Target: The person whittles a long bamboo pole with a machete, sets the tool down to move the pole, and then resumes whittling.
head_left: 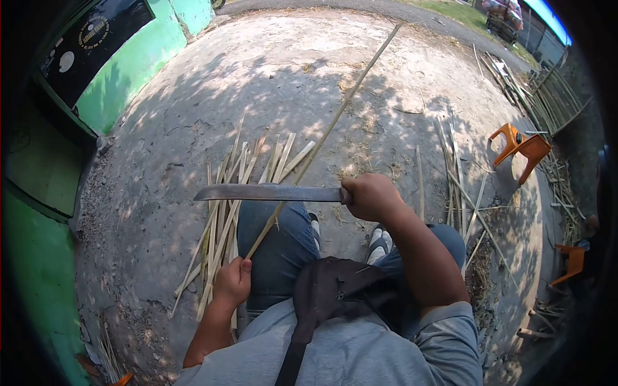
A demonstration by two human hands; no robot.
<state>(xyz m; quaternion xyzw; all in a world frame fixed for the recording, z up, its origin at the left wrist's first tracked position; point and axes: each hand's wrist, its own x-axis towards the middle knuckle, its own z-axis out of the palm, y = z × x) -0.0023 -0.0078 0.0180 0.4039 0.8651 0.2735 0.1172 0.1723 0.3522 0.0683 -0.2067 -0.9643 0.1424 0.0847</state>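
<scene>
My right hand (373, 198) is wrapped round the handle of a machete (270, 192), whose long blade points left across the view, above my knee. The blade overlaps a long thin bamboo strip (335, 119) in this view. Near its lower end, my left hand (233, 281) grips that strip beside my left thigh. From there it slants up and away to the right, far over the ground. A small splinter stands out from the strip just below the blade.
Split bamboo strips (219, 225) lie in a pile by my left leg, and more strips (457, 174) lie to the right. Two orange plastic stools (533, 153) (570, 262) stand at right. A green wall (138, 58) runs along the left.
</scene>
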